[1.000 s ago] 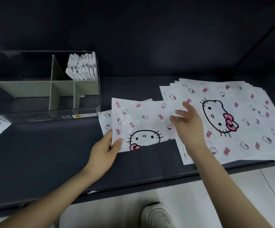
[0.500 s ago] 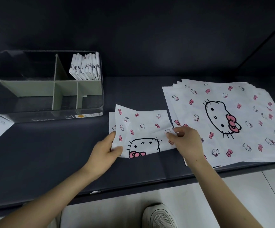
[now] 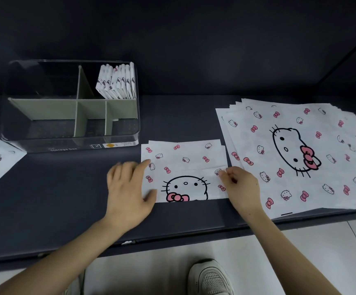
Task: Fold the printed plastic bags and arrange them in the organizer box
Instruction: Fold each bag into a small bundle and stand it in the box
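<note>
Currently, the half-folded bag (image 3: 185,165) lies flat near the front edge of the desk (image 3: 66,199), between box (image 3: 45,143) and stack (image 3: 300,145). My left hand (image 3: 128,188) rests flat, fingers straight, on its left edge; my right hand (image 3: 242,188) pinches the right edge with curled fingers. I judge the film light, limp and slippery: take it at the edges, pressing each crease.

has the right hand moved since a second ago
Yes. Against the stack of flat bags, the right hand has pulled back toward the table's near edge and pinches the folded bag.
</note>
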Available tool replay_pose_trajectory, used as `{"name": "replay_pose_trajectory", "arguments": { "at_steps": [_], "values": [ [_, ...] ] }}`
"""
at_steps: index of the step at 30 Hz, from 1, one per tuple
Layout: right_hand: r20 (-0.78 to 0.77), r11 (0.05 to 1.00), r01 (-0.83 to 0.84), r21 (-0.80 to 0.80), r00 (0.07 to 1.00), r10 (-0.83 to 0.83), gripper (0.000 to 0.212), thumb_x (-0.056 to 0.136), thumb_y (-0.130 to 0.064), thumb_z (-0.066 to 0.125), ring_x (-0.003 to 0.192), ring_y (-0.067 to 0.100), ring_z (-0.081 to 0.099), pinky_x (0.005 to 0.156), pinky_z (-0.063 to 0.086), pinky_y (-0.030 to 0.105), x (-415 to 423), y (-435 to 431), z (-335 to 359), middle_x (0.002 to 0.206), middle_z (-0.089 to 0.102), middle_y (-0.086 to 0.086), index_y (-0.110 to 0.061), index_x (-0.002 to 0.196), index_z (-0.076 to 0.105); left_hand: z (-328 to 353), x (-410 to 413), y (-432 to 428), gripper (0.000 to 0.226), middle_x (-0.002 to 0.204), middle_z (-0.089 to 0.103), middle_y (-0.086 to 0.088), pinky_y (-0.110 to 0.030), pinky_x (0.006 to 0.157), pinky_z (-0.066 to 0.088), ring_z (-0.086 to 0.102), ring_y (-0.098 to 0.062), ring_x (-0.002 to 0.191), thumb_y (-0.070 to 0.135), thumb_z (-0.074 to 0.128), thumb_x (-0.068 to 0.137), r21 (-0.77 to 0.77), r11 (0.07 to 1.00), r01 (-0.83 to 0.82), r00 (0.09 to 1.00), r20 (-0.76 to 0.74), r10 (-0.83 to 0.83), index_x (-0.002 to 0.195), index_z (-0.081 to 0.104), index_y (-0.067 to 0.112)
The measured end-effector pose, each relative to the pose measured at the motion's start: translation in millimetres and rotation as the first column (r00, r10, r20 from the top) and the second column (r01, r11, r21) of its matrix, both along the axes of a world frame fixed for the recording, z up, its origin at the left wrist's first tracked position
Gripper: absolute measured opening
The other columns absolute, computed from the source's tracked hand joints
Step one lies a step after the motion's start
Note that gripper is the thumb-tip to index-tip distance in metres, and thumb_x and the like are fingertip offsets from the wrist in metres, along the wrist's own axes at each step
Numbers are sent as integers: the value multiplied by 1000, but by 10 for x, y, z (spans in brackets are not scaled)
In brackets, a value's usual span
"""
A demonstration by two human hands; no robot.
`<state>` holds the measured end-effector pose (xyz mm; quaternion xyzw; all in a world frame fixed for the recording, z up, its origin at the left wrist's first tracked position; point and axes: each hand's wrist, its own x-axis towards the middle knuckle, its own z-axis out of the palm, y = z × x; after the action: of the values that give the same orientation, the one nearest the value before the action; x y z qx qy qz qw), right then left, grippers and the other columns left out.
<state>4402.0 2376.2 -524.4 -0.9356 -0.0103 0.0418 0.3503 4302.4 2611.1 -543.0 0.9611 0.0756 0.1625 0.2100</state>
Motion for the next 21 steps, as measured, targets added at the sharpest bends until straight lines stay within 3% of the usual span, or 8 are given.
{"name": "replay_pose_trajectory", "arguments": {
  "at_steps": [3,7,12,16,18,21],
  "values": [
    [-8,999,12,-40,1000,-12,33,91,-20,59,57,21,36,55,32,32,-1,4,-13,56,42,5,2,69,48,-37,65,77,50,132,52,-15,-43,117,15,43,-32,127,29,48,82,114,968,224,974,4,-226,126,59,11],
    [-23,999,23,-41,999,-24,24,88,-12,56,60,20,34,54,30,31,-13,3,-1,60,42,8,2,71,46,-95,157,79,51,147,43,-10,-36,117,15,33,-27,140,19,34,89,89,898,431,895,-167,-413,136,53,15],
    [-53,997,74,-12,996,-75,24,83,-10,55,61,21,35,55,30,31,-20,8,14,65,53,20,-4,64,42,-125,183,57,50,153,33,-7,-35,117,15,22,-23,145,30,30,97,108,880,462,872,-236,-428,144,43,18],
    [-76,994,105,21,992,-103,39,87,-23,59,60,26,46,53,30,30,-17,40,43,52,43,-2,-13,58,35,-137,190,45,56,157,25,-7,-36,117,13,16,-22,147,48,25,100,186,861,474,866,-273,-418,148,35,20],
    [-67,993,116,-20,991,-117,46,86,-36,62,58,24,44,53,31,30,-3,64,34,53,45,1,-12,59,35,-145,187,45,57,157,23,-7,-37,117,12,14,-22,147,50,23,101,205,852,483,863,-279,-422,149,33,20],
    [-20,990,106,-94,994,-109,46,86,-24,60,54,21,32,48,22,30,19,84,-11,50,31,1,-15,57,27,-139,202,54,58,157,22,-6,-36,117,11,14,-22,147,51,20,101,215,844,492,859,-280,-429,149,33,21]
  ]
}}
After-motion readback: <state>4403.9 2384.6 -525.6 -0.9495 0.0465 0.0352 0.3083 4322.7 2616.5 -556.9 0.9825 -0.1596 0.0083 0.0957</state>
